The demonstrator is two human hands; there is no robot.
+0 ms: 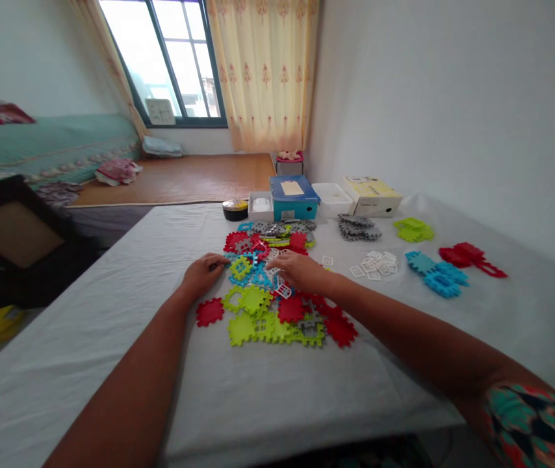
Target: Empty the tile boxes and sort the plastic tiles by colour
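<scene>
A mixed pile of interlocking plastic building tiles lies on the cloth in front of me. In it are lime-green tiles (255, 300), red tiles (291, 309), grey tiles and blue tiles. Curled at the pile's left edge, my left hand (203, 274) is closed beside a blue tile; no piece shows in it. My right hand (299, 270) reaches over the middle of the pile, fingers pinched at a small white lattice piece (273, 257), partly hidden by the fingers. Another white lattice piece (284, 290) lies just below this hand. A single red tile (210, 312) sits apart at the left.
Sorted groups lie right: grey tiles (358, 227), white lattice pieces (377, 264), green tiles (413, 229), blue tiles (436, 273), red tiles (470, 255). Behind the pile stand a blue box (294, 198), a white tray (332, 198), a yellow box (372, 195) and a round black tin (235, 210).
</scene>
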